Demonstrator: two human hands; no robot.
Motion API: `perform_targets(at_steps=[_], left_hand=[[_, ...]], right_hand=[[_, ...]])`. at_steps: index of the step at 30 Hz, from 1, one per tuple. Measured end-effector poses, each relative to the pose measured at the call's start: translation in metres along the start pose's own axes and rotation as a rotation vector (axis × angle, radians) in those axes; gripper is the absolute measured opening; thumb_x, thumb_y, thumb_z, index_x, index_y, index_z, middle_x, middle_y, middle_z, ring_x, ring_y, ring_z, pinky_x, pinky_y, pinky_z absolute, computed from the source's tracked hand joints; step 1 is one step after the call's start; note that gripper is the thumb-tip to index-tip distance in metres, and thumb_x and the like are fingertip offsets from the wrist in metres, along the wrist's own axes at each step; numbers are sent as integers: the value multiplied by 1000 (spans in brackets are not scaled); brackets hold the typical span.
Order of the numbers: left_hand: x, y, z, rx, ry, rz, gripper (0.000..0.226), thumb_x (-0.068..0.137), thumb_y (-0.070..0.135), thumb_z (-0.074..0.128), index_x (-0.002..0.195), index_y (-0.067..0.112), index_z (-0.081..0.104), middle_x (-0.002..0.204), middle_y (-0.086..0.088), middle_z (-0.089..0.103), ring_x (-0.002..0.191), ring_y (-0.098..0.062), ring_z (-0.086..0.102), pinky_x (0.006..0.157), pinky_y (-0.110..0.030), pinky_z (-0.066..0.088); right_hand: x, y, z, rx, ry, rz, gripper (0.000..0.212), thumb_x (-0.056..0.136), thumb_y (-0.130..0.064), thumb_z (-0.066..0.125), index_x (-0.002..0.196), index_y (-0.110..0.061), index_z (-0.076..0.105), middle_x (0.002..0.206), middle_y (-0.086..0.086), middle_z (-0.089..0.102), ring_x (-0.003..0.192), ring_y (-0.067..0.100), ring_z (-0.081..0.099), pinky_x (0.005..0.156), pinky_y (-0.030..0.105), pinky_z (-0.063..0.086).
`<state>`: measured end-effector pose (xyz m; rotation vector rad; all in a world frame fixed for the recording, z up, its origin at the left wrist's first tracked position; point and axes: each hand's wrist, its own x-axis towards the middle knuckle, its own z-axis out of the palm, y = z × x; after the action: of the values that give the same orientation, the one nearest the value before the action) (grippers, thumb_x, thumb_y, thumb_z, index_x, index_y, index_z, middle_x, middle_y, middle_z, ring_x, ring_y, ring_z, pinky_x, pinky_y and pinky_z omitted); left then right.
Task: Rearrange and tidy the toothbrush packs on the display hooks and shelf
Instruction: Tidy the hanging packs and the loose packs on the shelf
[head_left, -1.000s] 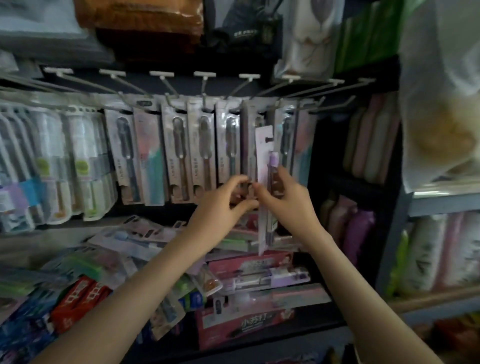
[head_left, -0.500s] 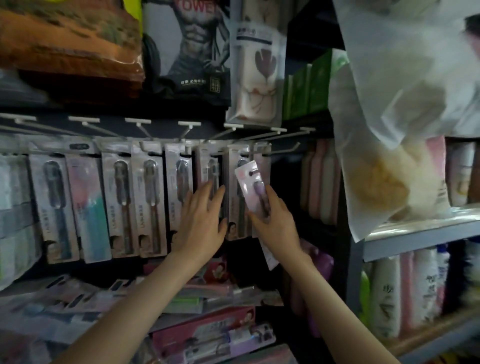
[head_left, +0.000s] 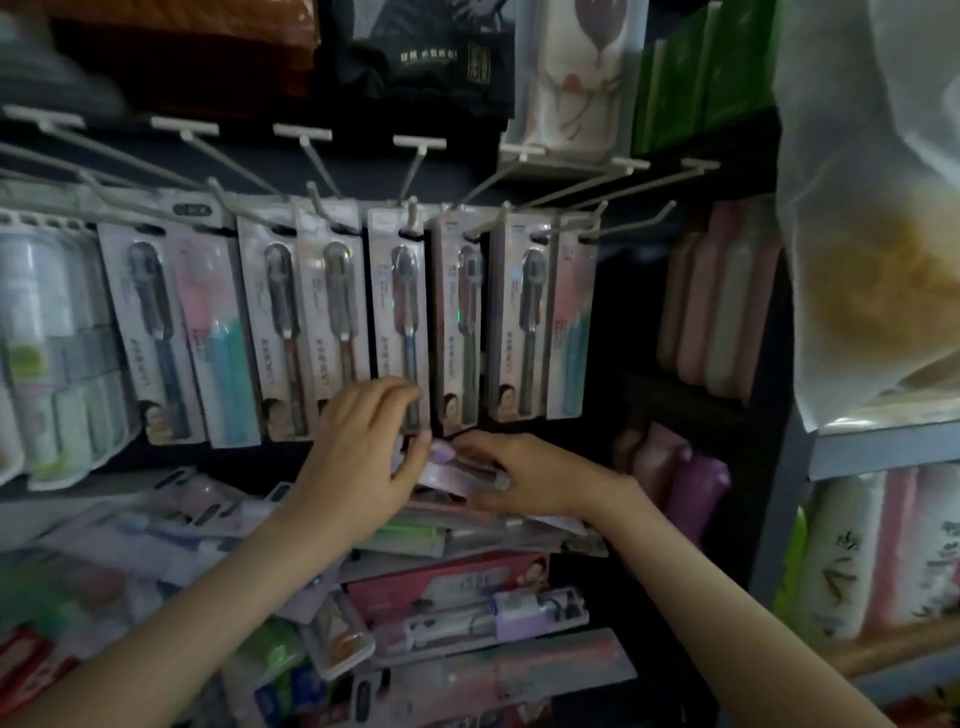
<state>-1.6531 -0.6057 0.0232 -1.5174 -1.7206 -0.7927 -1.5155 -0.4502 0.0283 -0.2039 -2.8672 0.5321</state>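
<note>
In the lower centre of the frame, a loose pile of flat toothbrush packs is stacked. Just above it, at the centre, a pale purple carded toothbrush pack is laid sideways on the pile and pinched between the fingers and thumb of the right hand. The left hand is placed at the left end of that pack, its fingers curled against the lower edge of a hanging clear-fronted toothbrush pack; whether anything is grasped cannot be told. Behind, similar packs are hung in a row on white wire hooks.
</note>
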Motion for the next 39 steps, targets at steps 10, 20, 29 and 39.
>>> perform_targets(at_steps=[10,20,29,39], left_hand=[[-57,-27,4,7,-463,-84,73,78,60,20,132,22,51,123,1,55,113,-21,51,90,-27,37],[-53,-19,1,1,-408,-117,51,96,40,45,142,20,37,138,2,42,125,-15,40,100,-25,35],[-33,-65,-41,127,81,-357,39,86,13,62,123,5,55,108,-16,56,96,-33,58,65,-36,52],[13,-110,-51,126,75,-724,62,90,43,56,135,7,33,129,-13,43,113,-27,48,85,-38,48]], right_hand=[[28,5,47,-54,-48,-56,55,93,-25,59,143,-20,37,146,0,39,133,14,35,106,21,28],[13,11,59,-46,227,-70,59,91,-34,57,143,-16,36,141,4,42,130,16,36,102,10,20],[30,-31,44,31,440,-201,45,95,-28,53,138,-21,43,125,-8,50,118,-2,39,97,4,28],[81,-91,42,82,640,-292,34,95,-17,52,129,-18,52,115,-3,57,105,5,51,89,10,37]])
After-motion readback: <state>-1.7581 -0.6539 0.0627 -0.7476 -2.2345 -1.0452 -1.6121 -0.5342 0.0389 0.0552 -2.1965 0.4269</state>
